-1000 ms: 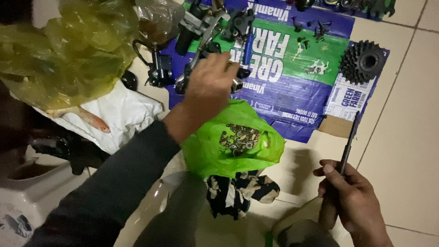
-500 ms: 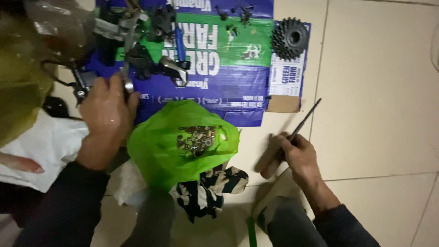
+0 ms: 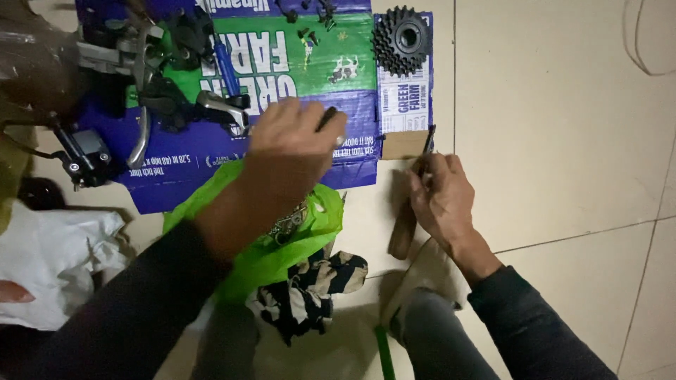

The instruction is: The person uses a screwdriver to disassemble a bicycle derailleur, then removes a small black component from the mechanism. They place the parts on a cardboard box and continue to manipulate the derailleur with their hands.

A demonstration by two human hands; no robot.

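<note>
My left hand (image 3: 292,144) hovers over the flattened blue and green carton (image 3: 282,77), fingers curled around a small dark part that peeks out by the fingertips. My right hand (image 3: 440,197) rests on the floor tiles beside the carton's edge, gripping a thin dark tool (image 3: 426,144) with a wooden handle (image 3: 403,229). A black toothed bicycle sprocket cluster (image 3: 401,39) lies on the carton's right end. Brake levers and other metal parts (image 3: 162,91) are piled at the carton's left.
A bright green plastic bag (image 3: 282,239) with small metal pieces lies under my left forearm. A black and cream patterned cloth (image 3: 310,292) sits below it. White plastic (image 3: 56,260) lies at the left. Pale floor tiles (image 3: 563,141) spread to the right.
My left hand has swung from the pile of parts at the left toward the carton's middle. The view shifted, and my right hand keeps the tool near the carton's edge.
</note>
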